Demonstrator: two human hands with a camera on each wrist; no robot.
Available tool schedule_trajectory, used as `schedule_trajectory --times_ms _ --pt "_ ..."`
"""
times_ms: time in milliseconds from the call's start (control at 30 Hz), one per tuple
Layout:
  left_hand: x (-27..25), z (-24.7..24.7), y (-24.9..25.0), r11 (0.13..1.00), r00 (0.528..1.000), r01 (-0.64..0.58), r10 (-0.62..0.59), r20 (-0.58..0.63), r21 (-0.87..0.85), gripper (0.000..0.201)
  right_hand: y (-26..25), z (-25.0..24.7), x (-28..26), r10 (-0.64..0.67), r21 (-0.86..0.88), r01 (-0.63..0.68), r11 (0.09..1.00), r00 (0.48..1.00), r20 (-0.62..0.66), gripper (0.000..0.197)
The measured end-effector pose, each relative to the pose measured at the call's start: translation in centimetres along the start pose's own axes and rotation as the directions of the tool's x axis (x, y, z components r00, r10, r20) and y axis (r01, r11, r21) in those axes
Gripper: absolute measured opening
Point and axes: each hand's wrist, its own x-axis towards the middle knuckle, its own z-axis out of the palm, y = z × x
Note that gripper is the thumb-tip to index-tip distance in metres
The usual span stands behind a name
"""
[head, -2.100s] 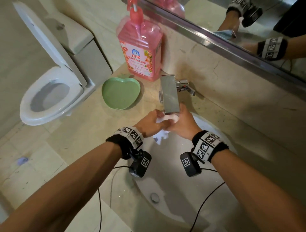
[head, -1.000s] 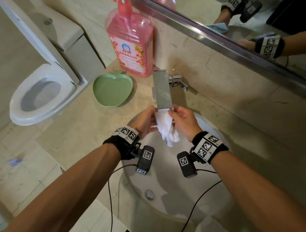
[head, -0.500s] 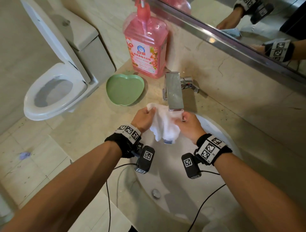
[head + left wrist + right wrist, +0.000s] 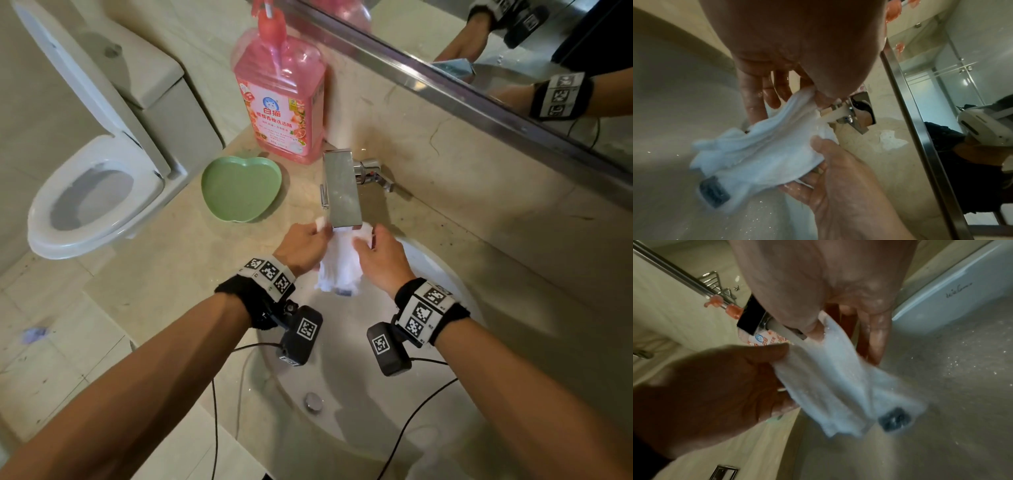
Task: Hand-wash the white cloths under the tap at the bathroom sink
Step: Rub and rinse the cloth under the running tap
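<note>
You held the small white terry cloth [image 4: 339, 263] directly beneath the flat rectangular chrome tap [image 4: 342, 188], stretched between both hands over the round white basin [image 4: 445, 274]. Your left hand [image 4: 303, 245] pinched one upper corner just left of the spout, thumb against curled fingers, and your right hand [image 4: 380, 255] pinched the opposite corner just right of it; neither hand was free. In the left wrist view the water ran from the spout straight onto the cloth's top edge, and the rest of the fabric hung down from the tap with a dark label [image 4: 714, 191] at its lowest corner.

Soaked like that, the cloth probably handled limp and heavier than it looked, clinging to itself and ready to slip through wet fingers. It was soft, so nothing about it could break, and a firm pinch on the hemmed corners seemed the safest hold; gripping the sagging middle would likely have bunched it and shielded part of it from the stream.

Left of the tap sat a green apple-shaped plastic dish [image 4: 241, 188], and behind that a pink pump bottle of detergent [image 4: 281, 99].
</note>
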Motion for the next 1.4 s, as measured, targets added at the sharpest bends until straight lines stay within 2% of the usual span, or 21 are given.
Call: schedule_trajectory --times_ms 67,167,267,333,400,467,500,567,633,700,767,833,933,967,1067,1133,1167,1200,1267,1333,1400 --pt "0.1 0.7 0.4 0.997 1.0 0.005 -0.007 0.017 0.077 0.041 -0.2 0.4 -0.1 0.02 0.053 -0.02 0.998 1.0 -0.007 0.012" --pt "0.0 1.4 0.6 0.991 0.999 -0.021 0.016 0.043 0.129 0.037 -0.9 0.9 -0.1 0.045 0.147 -0.046 0.988 0.999 0.01 0.021" --pt "-0.5 1.1 0.4 0.998 0.996 -0.037 0.041 0.081 -0.053 0.032 -1.1 1.4 -0.2 -0.034 0.094 0.035 0.995 0.999 -0.008 0.025" --pt "-0.5 0.4 -0.4 0.988 0.995 -0.044 0.057 0.082 -0.149 0.023 -1.1 1.3 -0.1 -0.022 0.158 0.017 0.987 0.999 0.027 0.028" --pt "0.0 -0.6 -1.2 0.993 0.992 -0.12 0.12 -0.029 -0.007 0.01 -1.1 1.2 0.2 0.002 0.279 -0.039 0.959 0.991 0.133 0.029" --pt "0.8 -1.4 -2.1 0.966 0.974 -0.157 0.186 -0.13 0.207 0.025 -1.3 1.1 0.4 -0.001 0.308 -0.064 0.949 0.979 0.205 0.031" --pt "1.1 -1.6 -2.3 0.961 0.974 -0.168 0.196 -0.113 0.218 0.034 -1.4 1.2 0.4 -0.002 0.326 -0.074 0.943 0.973 0.229 0.032" --pt "1.7 -1.2 -2.1 0.984 0.987 -0.15 0.144 0.067 0.095 0.05 -1.4 1.1 0.5 0.014 0.399 -0.121 0.909 0.965 0.262 0.033" --pt "2.0 -0.6 -1.9 0.995 0.972 -0.097 0.094 0.214 0.001 0.044 -1.3 0.8 0.6 0.055 0.469 -0.181 0.865 0.961 0.27 0.031" --pt "2.5 -0.4 -1.6 0.996 0.986 -0.079 0.083 0.145 -0.034 0.032 -0.9 0.5 0.4 0.07 0.539 -0.224 0.812 0.954 0.29 0.03" --pt "3.0 -0.1 -1.7 0.997 0.997 -0.077 0.078 0.02 -0.031 0.035 -0.5 0.1 0.2 0.038 0.484 -0.154 0.862 0.97 0.242 0.035" --pt "3.2 0.6 -1.8 0.997 0.996 -0.07 0.072 -0.047 0.03 0.052 0.0 -0.1 0.3 -0.011 0.287 -0.022 0.958 0.994 0.111 0.032" --pt "3.6 1.4 -1.7 0.995 0.994 -0.032 0.041 -0.104 0.091 0.059 0.3 -0.7 0.3 -0.037 0.193 0.026 0.981 0.998 0.05 0.02" --pt "3.9 1.6 -1.7 0.997 0.994 -0.042 0.048 -0.093 0.064 0.053 0.4 -1.0 0.4 -0.043 0.182 0.033 0.983 0.998 0.051 0.018" --pt "4.0 0.9 -1.8 0.995 0.993 -0.102 0.102 0.067 -0.005 0.024 0.5 -1.7 0.5 -0.099 0.142 0.09 0.986 0.993 0.059 0.015" --pt "3.4 -0.1 -2.0 0.996 0.986 -0.028 0.04 0.163 -0.08 0.013 0.3 -1.8 0.5 -0.113 0.159 0.104 0.982 0.992 0.048 0.007" --pt "3.1 -0.7 -2.3 0.996 0.981 -0.021 0.038 0.188 -0.089 0.007 0.1 -1.8 0.6 -0.112 0.163 0.103 0.981 0.993 0.043 0.006" --pt "2.7 -1.2 -2.6 0.996 0.979 -0.054 0.068 0.194 -0.075 0.012 0.0 -1.7 0.8 -0.101 0.17 0.09 0.981 0.994 0.053 0.006" --pt "2.2 -2.0 -3.0 0.992 0.984 -0.125 0.127 0.127 -0.025 0.021 0.0 -1.8 1.1 -0.046 0.203 0.015 0.979 0.988 0.145 0.014" --pt "2.1 -2.3 -3.6 0.989 0.99 -0.141 0.142 -0.014 0.036 0.029 -0.1 -1.7 1.2 -0.012 0.229 -0.06 0.972 0.954 0.3 0.024" --pt "2.2 -2.5 -4.1 0.993 0.985 -0.117 0.12 -0.123 0.034 0.035 -0.1 -1.3 1.1 -0.062 0.237 -0.036 0.971 0.918 0.392 0.03"
